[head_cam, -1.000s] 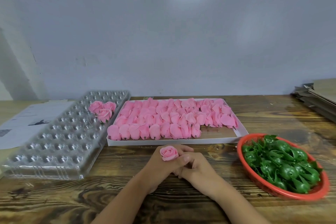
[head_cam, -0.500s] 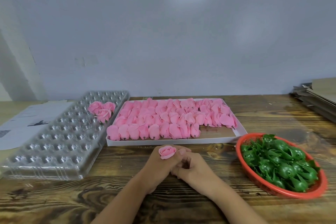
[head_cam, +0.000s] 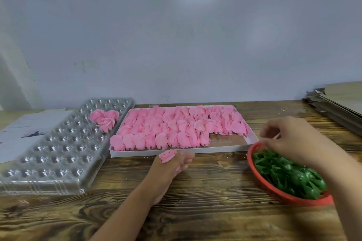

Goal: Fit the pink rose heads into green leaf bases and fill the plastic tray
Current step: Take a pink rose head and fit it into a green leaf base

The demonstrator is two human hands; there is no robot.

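Note:
My left hand [head_cam: 172,164] rests on the table in front of the white box and holds one pink rose head [head_cam: 167,155] upright between thumb and fingers. My right hand [head_cam: 290,139], blurred, hovers over the far rim of the red bowl [head_cam: 274,191] of green leaf bases [head_cam: 288,174], fingers curled downward; whether it holds anything is unclear. The white box [head_cam: 225,147] carries several rows of loose pink rose heads [head_cam: 176,125]. The clear plastic tray [head_cam: 58,148] at left has three finished roses [head_cam: 104,118] near its far right corner.
White papers [head_cam: 23,133] lie left of the tray. A stack of flat cardboard [head_cam: 340,101] sits at the far right. A pale wall stands right behind the wooden table [head_cam: 205,211].
My right hand left the left hand and swung right, up over the red bowl. The left hand stays put with the rose head.

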